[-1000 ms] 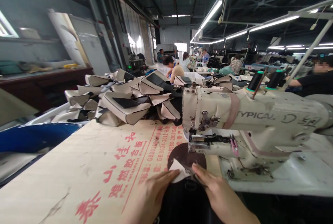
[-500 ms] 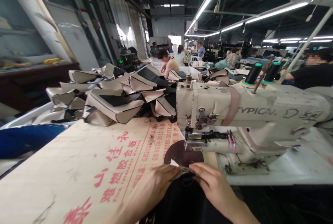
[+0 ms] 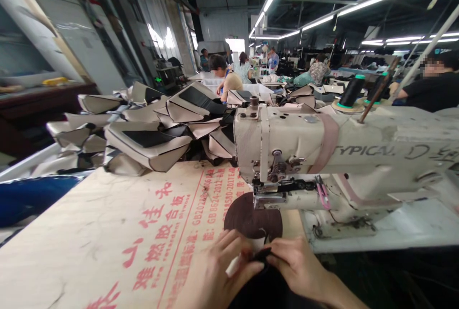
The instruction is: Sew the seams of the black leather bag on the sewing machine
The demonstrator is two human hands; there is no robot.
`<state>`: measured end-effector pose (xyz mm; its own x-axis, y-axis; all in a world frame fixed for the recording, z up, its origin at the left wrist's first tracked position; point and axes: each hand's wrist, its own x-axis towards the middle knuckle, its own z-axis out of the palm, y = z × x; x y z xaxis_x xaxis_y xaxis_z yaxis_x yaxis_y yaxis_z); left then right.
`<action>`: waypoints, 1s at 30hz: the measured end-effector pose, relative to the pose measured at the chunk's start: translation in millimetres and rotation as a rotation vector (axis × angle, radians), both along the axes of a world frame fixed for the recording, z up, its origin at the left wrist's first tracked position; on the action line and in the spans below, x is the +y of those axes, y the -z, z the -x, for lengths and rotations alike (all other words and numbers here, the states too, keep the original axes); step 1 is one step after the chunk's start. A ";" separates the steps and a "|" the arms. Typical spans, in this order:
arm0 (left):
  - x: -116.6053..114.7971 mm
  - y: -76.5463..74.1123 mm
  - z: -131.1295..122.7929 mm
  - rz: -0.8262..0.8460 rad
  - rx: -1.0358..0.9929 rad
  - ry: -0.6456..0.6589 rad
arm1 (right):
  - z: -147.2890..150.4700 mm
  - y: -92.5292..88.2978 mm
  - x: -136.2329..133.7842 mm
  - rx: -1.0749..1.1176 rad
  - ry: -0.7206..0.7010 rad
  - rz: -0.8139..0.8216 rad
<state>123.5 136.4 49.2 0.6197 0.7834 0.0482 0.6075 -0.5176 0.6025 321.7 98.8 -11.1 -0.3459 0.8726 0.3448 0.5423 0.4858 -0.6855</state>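
Note:
Both my hands meet at the bottom middle, in front of the sewing machine (image 3: 322, 151). My left hand (image 3: 218, 270) is closed, pinching the edge of a black fabric piece (image 3: 267, 285) with a white lining strip (image 3: 233, 266). My right hand (image 3: 297, 263) is closed on the same black piece from the right, fingertips touching the left hand's. Just beyond the fingers lies a round dark brown patch (image 3: 253, 218) under the machine's needle area (image 3: 267, 194).
A wooden board with red printed characters (image 3: 118, 232) covers the table on the left. A heap of beige and black sewn pieces (image 3: 154, 132) lies behind it. Thread cones (image 3: 351, 91) stand on the machine. Other workers (image 3: 225, 77) sit further back. A blue thing (image 3: 32, 196) is at far left.
My hands have drawn back toward me, and the fabric edge is bunched between the fingers. The white corner that lay flat near the brown patch is folded in. The camera moved closer and tilted.

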 end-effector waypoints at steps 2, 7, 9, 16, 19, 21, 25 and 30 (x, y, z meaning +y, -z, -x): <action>-0.1 -0.8 -12.9 0.035 0.018 -0.108 | 1.2 0.7 -1.0 -0.009 0.019 -0.025; 17.2 4.3 -26.6 0.498 -0.088 -0.175 | 3.1 2.1 -4.3 -0.035 0.038 -0.104; 22.4 5.0 -25.1 0.684 -0.100 -0.192 | 3.6 3.7 -5.4 -0.027 0.017 -0.156; 24.2 9.7 -18.9 0.816 -0.139 -0.276 | 4.0 0.6 -2.6 -0.021 0.050 -0.201; 28.0 14.2 -18.0 0.851 -0.159 -0.307 | 5.6 -6.9 0.1 -0.129 -0.013 -0.198; 29.0 15.9 -17.6 0.863 -0.177 -0.305 | 7.0 -10.0 2.0 -0.183 -0.045 -0.221; 17.0 14.5 -12.5 0.709 -0.207 -0.287 | 9.0 -9.0 5.3 -0.126 -0.052 -0.228; -22.9 12.4 5.1 0.141 -0.195 -0.283 | 7.2 -2.9 5.5 -0.056 -0.025 -0.210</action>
